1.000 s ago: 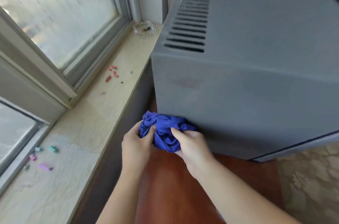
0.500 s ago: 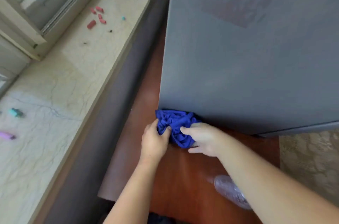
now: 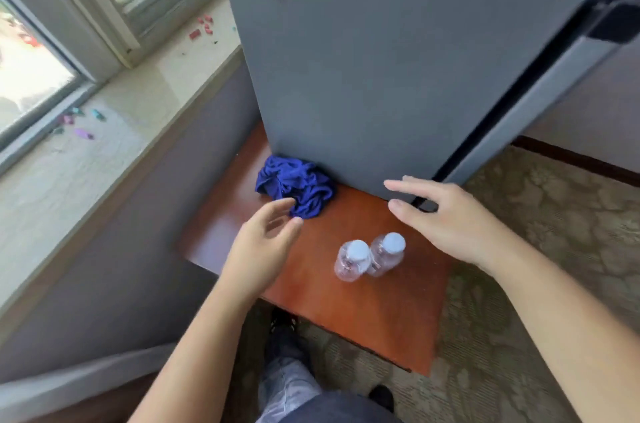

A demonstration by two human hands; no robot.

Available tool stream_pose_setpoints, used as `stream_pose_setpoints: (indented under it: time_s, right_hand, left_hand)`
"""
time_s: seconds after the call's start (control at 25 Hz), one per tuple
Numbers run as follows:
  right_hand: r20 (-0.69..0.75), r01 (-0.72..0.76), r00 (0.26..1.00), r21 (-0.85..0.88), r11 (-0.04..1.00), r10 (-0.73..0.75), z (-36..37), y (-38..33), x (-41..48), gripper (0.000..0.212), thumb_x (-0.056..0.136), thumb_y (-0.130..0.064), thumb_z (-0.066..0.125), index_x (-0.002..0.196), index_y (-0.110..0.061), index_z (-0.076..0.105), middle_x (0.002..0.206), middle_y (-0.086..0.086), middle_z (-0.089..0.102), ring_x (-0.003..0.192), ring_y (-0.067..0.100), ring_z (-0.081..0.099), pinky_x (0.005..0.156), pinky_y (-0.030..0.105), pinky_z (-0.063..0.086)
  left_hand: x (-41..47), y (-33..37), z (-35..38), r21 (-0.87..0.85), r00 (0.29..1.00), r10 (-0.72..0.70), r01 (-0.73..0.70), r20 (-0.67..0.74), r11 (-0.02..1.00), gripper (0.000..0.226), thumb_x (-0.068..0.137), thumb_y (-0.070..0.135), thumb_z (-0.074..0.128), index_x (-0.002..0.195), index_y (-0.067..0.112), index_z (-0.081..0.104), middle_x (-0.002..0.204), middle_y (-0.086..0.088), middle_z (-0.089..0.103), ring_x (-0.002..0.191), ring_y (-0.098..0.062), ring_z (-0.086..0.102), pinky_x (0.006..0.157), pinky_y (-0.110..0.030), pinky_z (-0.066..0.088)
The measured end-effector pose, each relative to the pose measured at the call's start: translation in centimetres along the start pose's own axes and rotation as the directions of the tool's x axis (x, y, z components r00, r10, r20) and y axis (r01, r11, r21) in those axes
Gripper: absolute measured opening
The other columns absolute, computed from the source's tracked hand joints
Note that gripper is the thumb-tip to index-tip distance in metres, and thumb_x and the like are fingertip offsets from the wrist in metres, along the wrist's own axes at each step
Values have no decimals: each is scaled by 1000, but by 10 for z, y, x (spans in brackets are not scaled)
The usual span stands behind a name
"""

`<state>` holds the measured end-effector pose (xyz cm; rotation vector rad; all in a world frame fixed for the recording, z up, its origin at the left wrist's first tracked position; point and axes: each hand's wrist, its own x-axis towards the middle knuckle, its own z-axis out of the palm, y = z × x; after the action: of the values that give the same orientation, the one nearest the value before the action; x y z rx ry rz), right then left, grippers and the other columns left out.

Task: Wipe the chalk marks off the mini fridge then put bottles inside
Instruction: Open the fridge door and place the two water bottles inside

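Observation:
The grey mini fridge stands on a reddish wooden table, its side facing me and its door edge at the right. A crumpled blue cloth lies on the table against the fridge's lower left corner. Two clear plastic bottles with pale caps stand upright side by side, the left bottle touching the right bottle. My left hand hovers open just below the cloth, fingers apart. My right hand is open above the table near the fridge's bottom edge, to the right of the bottles.
A marble windowsill runs along the left with pink chalk pieces and teal and purple pieces on it. Patterned carpet lies to the right. My legs and shoes show below the table's near edge.
Both hands let go of the blue cloth, which now lies on the table. The hands drew back and opened. The view pulled back and the two bottles came into sight.

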<state>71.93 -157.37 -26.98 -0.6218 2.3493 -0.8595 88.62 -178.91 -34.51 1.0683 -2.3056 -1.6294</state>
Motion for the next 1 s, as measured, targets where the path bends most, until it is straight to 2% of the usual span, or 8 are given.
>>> stream_pose_setpoints:
  time_s: [0.08, 0.2, 0.28, 0.4, 0.52, 0.68, 0.84, 1.0]
  right_hand:
    - [-15, -21, 1000, 56, 998, 22, 2, 30, -29, 46, 89, -51, 70, 134, -52, 62, 132, -22, 61, 121, -6, 58, 101, 20, 35]
    - [26, -42, 999, 38, 998, 41, 15, 60, -47, 60, 93, -44, 67, 149, -48, 47, 150, -15, 55, 133, 11, 57, 101, 23, 40]
    - [1, -47, 999, 0, 999, 47, 24, 72, -42, 64, 93, -41, 67, 153, -45, 42, 149, -7, 56, 123, 13, 62, 100, 25, 45]
    - [-49, -33, 998, -81, 996, 29, 42, 81, -26, 70, 90, -39, 71, 153, -43, 42, 130, -3, 58, 110, 16, 63, 102, 30, 49]
    - [-13, -48, 999, -161, 986, 46, 62, 82, -10, 64, 88, -38, 73, 146, -45, 47, 122, -2, 58, 116, 22, 61, 100, 38, 51]
    - [-71, -10, 997, -153, 988, -1, 59, 79, 11, 29, 85, -33, 73, 110, -36, 58, 104, -8, 66, 100, 21, 66, 83, 42, 58]
    - [-263, 162, 951, -29, 986, -164, 8, 65, 12, 27, 81, -34, 79, 104, -31, 66, 95, -11, 57, 84, 7, 59, 80, 24, 49]
    - [-402, 433, 804, -107, 895, -438, -75, 42, 8, 26, 85, -36, 77, 103, -24, 62, 101, -13, 62, 95, 6, 59, 86, 13, 43]
  left_hand:
    - [-43, 11, 31, 34, 998, 44, -45, 39, 998, 44, 94, 30, 73, 136, 31, 63, 141, 12, 61, 133, -4, 54, 118, -36, 43]
    - [-64, 19, 74, 234, 989, 123, -140, 86, 962, 65, 89, 36, 77, 149, 34, 53, 158, 4, 43, 147, -15, 37, 124, -38, 30]
    - [-54, 23, 91, 379, 984, 147, -175, 103, 909, 70, 88, 38, 77, 152, 36, 49, 158, 1, 39, 145, -25, 36, 118, -34, 29]
    - [-34, 16, 109, 454, 992, 93, -121, 84, 883, 68, 90, 36, 74, 153, 34, 48, 150, 1, 45, 135, -27, 42, 103, -29, 32]
    - [-21, 0, 119, 448, 993, 81, -112, 87, 887, 59, 91, 30, 72, 147, 29, 54, 141, 1, 54, 130, -26, 47, 99, -27, 36]
    - [-11, -1, 126, 373, 989, 141, -143, 34, 917, 36, 88, 35, 75, 122, 32, 68, 116, 10, 60, 114, -20, 53, 87, -25, 38]
    - [-12, 50, 124, 188, 978, 197, -181, -68, 965, 38, 90, 41, 75, 127, 37, 66, 118, 19, 65, 109, -13, 63, 94, -34, 53]
    - [-15, 134, 134, 35, 953, 292, -291, -79, 956, 39, 93, 42, 66, 132, 41, 62, 123, 19, 70, 115, -13, 66, 101, -39, 54]
